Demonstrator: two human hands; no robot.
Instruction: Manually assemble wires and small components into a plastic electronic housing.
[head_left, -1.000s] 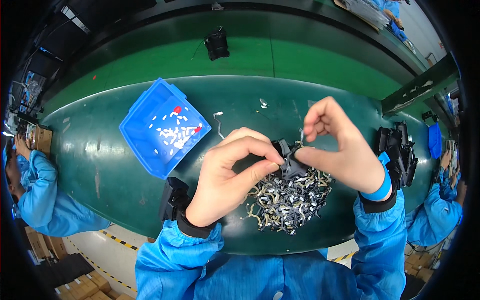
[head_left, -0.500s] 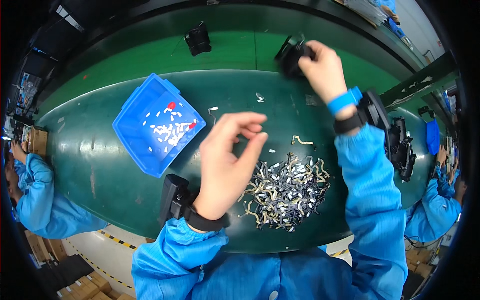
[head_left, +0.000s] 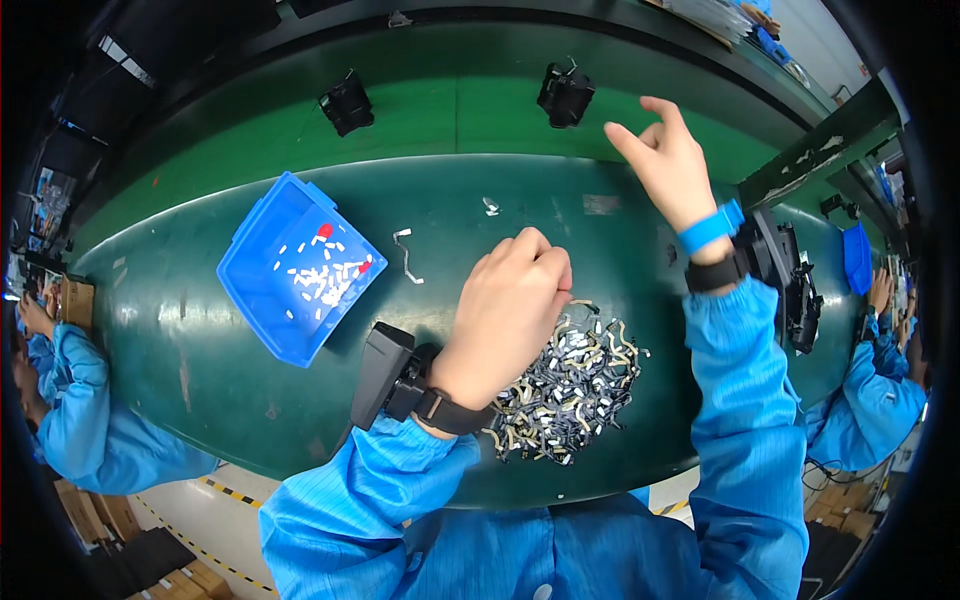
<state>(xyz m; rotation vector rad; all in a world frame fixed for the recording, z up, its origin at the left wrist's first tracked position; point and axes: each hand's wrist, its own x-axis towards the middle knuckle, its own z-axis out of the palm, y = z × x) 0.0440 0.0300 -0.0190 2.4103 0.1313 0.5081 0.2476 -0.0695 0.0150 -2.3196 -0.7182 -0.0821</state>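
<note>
My left hand (head_left: 508,318) is above the far left edge of a heap of short flex cables (head_left: 575,390) with white, black and tan parts. Its fingers are curled together, and their tips are hidden, so whatever they pinch does not show. Farther off on the right, my right hand (head_left: 665,165) is raised with thumb and fingers spread and nothing in it. Just left of it, a small black device (head_left: 565,95) stands apart from the fingers on the green surface. A single cable (head_left: 407,256) lies left of my left hand.
A blue bin (head_left: 262,300) with small white pieces and two red ones stands on the left of the green table (head_left: 160,330). A second black device (head_left: 346,103) is beyond it. A clear scrap (head_left: 491,206) lies mid-table. Blue-sleeved people (head_left: 100,400) work at both sides.
My right hand has let go of the black device and opened. My left hand has moved right and closed its fingers over the heap's edge. The view has shifted slightly.
</note>
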